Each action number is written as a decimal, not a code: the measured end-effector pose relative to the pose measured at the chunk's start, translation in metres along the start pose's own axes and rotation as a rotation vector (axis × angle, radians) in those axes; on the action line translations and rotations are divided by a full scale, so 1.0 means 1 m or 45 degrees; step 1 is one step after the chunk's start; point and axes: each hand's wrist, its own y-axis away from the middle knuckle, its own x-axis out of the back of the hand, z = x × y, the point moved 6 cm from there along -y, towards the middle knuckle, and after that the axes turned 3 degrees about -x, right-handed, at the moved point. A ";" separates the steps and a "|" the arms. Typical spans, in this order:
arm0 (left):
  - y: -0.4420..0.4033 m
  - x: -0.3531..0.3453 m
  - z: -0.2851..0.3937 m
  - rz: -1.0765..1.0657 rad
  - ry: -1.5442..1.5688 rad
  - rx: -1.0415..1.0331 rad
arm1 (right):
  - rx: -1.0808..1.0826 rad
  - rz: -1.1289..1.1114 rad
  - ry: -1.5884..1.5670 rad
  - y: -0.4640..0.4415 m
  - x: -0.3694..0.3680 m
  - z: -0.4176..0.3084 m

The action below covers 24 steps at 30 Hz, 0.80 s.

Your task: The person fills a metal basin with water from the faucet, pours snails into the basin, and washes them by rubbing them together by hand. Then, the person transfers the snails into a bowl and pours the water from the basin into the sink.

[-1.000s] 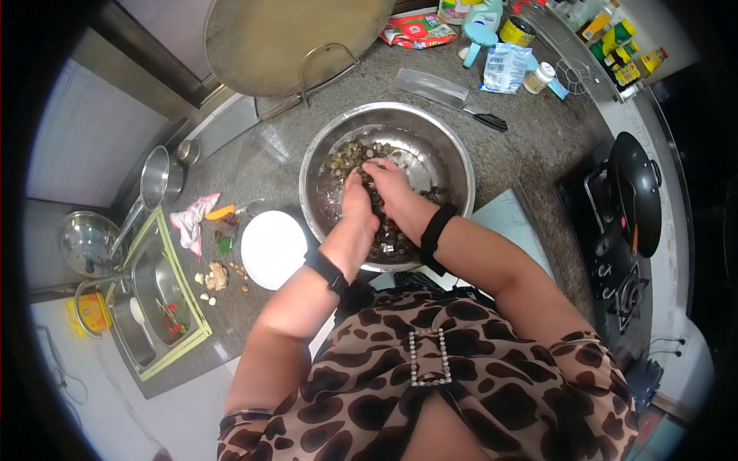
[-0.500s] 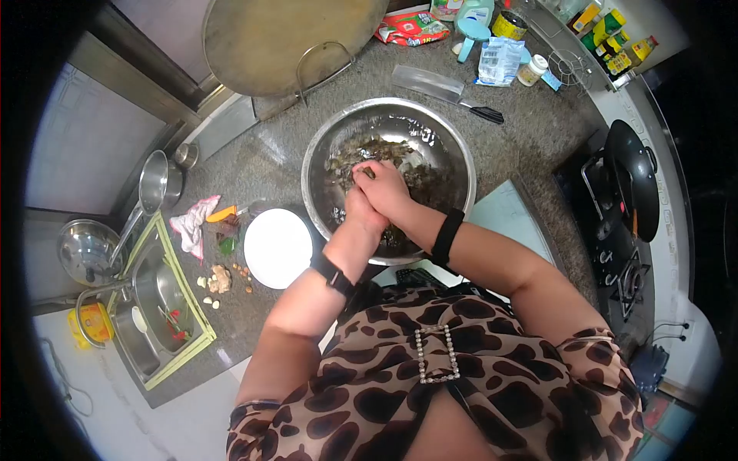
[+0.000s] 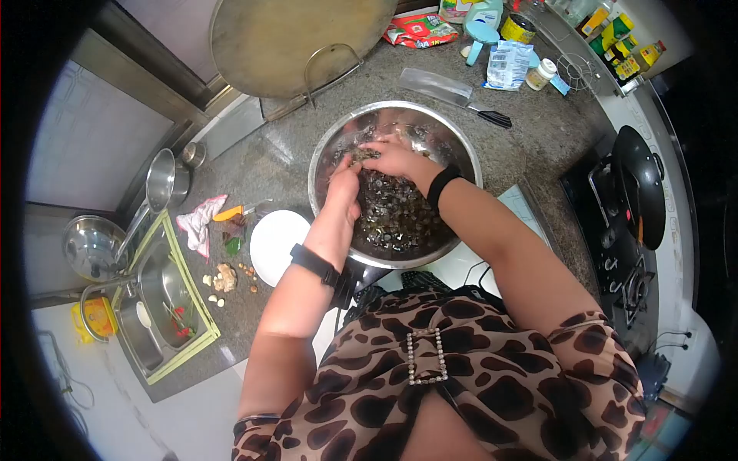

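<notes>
A large steel basin stands in front of me, holding a wet heap of small dark shellfish; whether they are snails or clams I cannot tell. Both hands are inside the basin near its left side. My left hand is curled with its fingertips up against a small clump of the shellfish. From the other side, my right hand bends its fingers over the same clump. Some fingertips are hidden among the pieces.
A cleaver lies behind the basin. Left of it are a white plate, an orange-handled knife, ginger and a sink. A glass board lies right, before a wok. Seasonings stand at the back.
My hands were clasped together over the basin; now they have moved apart at the palms, the left outward. More of the dark shellfish shows. The whole view has shifted slightly.
</notes>
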 end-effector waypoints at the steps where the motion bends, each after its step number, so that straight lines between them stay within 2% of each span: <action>1: 0.009 -0.004 0.007 0.006 0.005 0.005 | 0.065 -0.052 -0.003 0.001 -0.004 0.003; 2: 0.020 -0.011 0.005 -0.002 0.070 0.161 | -0.074 -0.015 -0.358 -0.008 -0.020 0.025; 3: 0.028 -0.017 0.004 -0.014 0.133 0.311 | -0.075 -0.019 -0.354 -0.005 -0.023 0.025; 4: 0.018 -0.013 -0.007 -0.026 0.167 0.287 | -0.222 -0.066 -0.696 0.001 -0.028 0.031; 5: 0.011 -0.006 -0.021 0.084 0.106 0.222 | -0.370 -0.114 -1.037 0.007 -0.035 0.035; 6: 0.014 -0.011 -0.026 0.084 0.107 0.222 | -0.370 -0.113 -1.037 0.009 -0.041 0.035; 8: 0.017 -0.021 -0.034 0.068 0.412 0.279 | -0.413 0.017 -1.441 0.005 -0.059 0.038; 10: 0.018 -0.023 -0.033 0.059 0.499 0.331 | -0.453 0.236 -1.802 0.011 -0.068 0.027; 11: 0.019 -0.024 -0.035 0.058 0.592 0.388 | -0.452 0.239 -1.802 0.016 -0.071 0.018; 12: 0.014 -0.020 -0.041 0.057 0.592 0.390 | -0.423 0.338 -1.482 0.023 -0.067 0.012; 13: 0.003 -0.019 -0.052 -0.029 0.756 0.451 | -0.391 0.430 -1.160 0.033 -0.061 0.002; 14: -0.007 -0.018 -0.063 -0.116 0.920 0.512 | -0.304 0.753 -0.726 0.075 -0.021 -0.032; 16: 0.010 -0.032 -0.054 -0.390 1.389 0.630 | -0.264 0.727 -0.746 0.068 -0.026 -0.026; 17: 0.027 -0.038 -0.048 -0.388 1.387 0.635 | -0.225 0.698 -0.767 0.063 -0.028 -0.021; 18: 0.044 -0.045 -0.041 -0.333 1.177 0.537 | -0.351 0.519 -0.792 0.058 -0.029 -0.013; 19: 0.057 -0.052 -0.033 -0.284 0.966 0.434 | -0.354 0.524 -0.796 0.064 -0.025 -0.014; 21: 0.056 -0.049 -0.030 -0.236 0.751 0.327 | -0.323 0.635 -0.519 0.076 -0.014 -0.023; 22: 0.045 -0.043 -0.039 -0.223 0.892 0.389 | -0.217 0.651 -0.499 0.084 -0.017 -0.032; 24: 0.032 -0.039 -0.055 -0.197 1.183 0.519 | -0.243 0.613 -0.563 0.078 -0.023 -0.022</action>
